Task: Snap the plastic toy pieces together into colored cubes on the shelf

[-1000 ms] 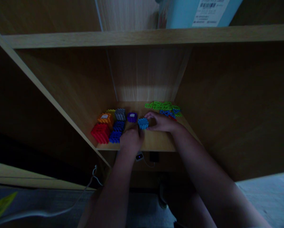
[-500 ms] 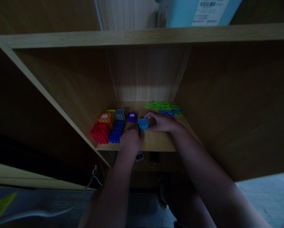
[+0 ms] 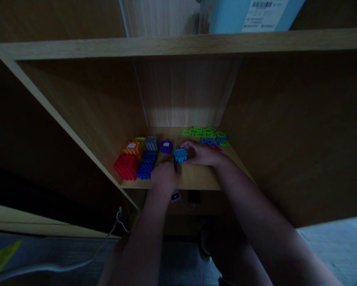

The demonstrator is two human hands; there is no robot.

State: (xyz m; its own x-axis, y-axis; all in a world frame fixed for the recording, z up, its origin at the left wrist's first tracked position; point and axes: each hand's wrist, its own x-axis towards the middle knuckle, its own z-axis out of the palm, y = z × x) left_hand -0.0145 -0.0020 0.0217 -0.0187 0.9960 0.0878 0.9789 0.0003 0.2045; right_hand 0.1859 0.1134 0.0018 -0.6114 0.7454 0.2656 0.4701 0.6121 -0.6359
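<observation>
A small stack of light blue notched plastic tiles (image 3: 180,155) sits on the wooden shelf (image 3: 200,177) between my hands. At its right side my right hand (image 3: 200,153) curves in a C, thumb and finger at its edges. My left hand (image 3: 165,174) is curled at the near left corner, fingertips against the stack and partly hidden. Just left and behind stands a purple stack (image 3: 166,147) with a white label. Further left are grey (image 3: 151,143), dark blue (image 3: 145,171), orange (image 3: 132,148) and red stacks (image 3: 126,167), with some yellow behind.
Loose green pieces (image 3: 202,132) lie at the back right, with blue ones (image 3: 210,141) and some red before them. Side panels enclose the compartment. A light blue box (image 3: 232,18) stands on the upper shelf. Below are a small lit device (image 3: 175,196) and a white cable (image 3: 115,224).
The light blue stack has shifted very slightly to the right. Both hands stay almost in the same place, and the other stacks have not moved.
</observation>
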